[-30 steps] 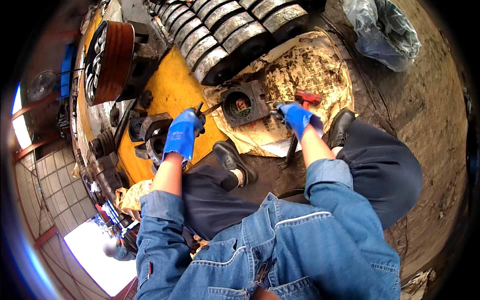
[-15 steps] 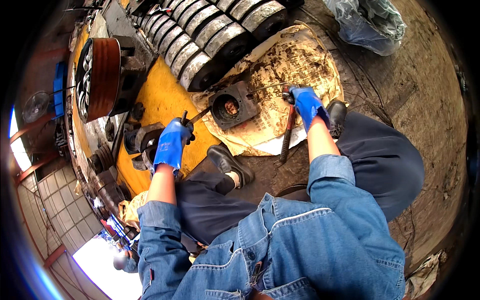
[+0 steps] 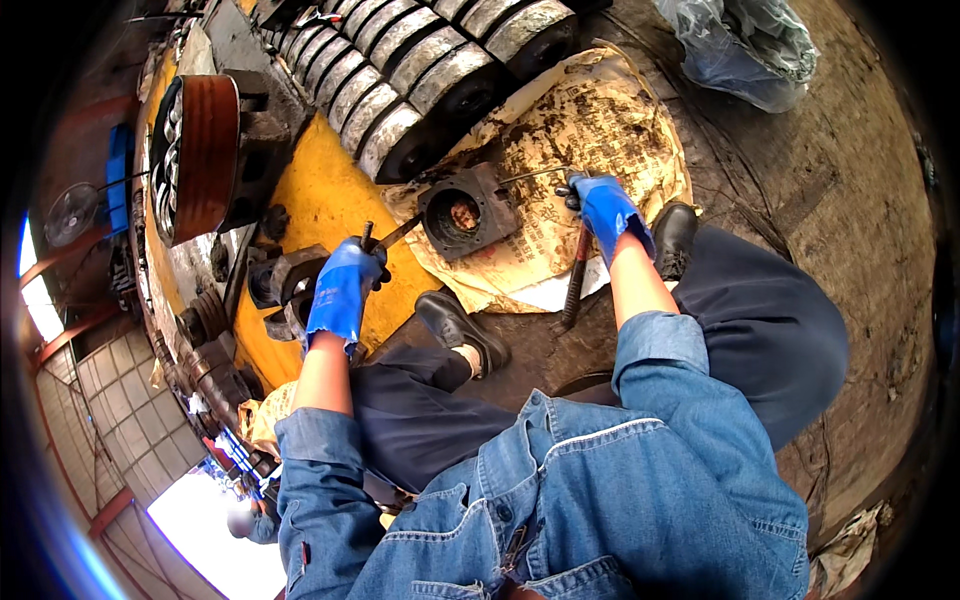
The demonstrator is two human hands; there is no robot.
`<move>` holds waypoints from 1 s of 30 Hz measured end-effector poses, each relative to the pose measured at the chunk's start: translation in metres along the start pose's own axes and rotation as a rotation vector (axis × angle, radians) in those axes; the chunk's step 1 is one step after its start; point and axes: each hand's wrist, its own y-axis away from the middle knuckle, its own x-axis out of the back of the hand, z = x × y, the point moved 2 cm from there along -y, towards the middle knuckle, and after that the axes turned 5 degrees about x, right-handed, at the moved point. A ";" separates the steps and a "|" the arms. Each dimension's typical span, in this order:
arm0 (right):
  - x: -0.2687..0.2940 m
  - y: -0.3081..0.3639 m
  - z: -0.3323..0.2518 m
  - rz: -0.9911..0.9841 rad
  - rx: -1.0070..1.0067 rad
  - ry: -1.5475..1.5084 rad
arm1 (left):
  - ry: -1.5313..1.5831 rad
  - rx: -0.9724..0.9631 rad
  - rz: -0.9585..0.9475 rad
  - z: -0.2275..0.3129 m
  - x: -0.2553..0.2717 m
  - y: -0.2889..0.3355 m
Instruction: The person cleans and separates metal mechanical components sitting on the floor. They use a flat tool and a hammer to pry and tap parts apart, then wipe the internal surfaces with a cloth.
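My left hand (image 3: 346, 280), in a blue glove with dark fingers, is closed round a dark bar-like tool (image 3: 402, 231). Its flat end reaches right toward a square, greasy metal block (image 3: 493, 209). The block has a round bore with a reddish-brown lump (image 3: 464, 215) inside, and sits on a stained paper sack (image 3: 590, 110). My right hand (image 3: 612, 208), also in a blue glove, is curled over the upper end of a hammer (image 3: 577, 275) with a red and black handle. The hammer's head is hidden by the glove. A thin rod (image 3: 537, 176) runs from the block toward this hand.
Rows of ribbed metal cylinders (image 3: 425, 75) stand beyond the sack. A yellow board (image 3: 330, 185) and a large reddish-brown round part (image 3: 208, 160) lie left. My black shoes (image 3: 462, 330) flank the work. A plastic bag (image 3: 745, 50) sits far right. Another person (image 3: 255, 520) is at lower left.
My right hand has turned slightly and now covers the hammer's head, which showed before. My left hand, its tool and the metal block look nearly unchanged.
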 end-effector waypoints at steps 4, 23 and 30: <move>-0.005 -0.021 -0.011 -0.063 -0.060 -0.003 | 0.099 -0.049 0.040 -0.018 -0.011 -0.016; -0.056 0.005 -0.004 -0.293 0.274 0.316 | -0.096 -0.075 0.017 0.020 0.022 0.030; -0.028 -0.029 -0.004 -0.031 -0.133 -0.186 | -0.120 -0.006 0.022 0.012 0.021 0.034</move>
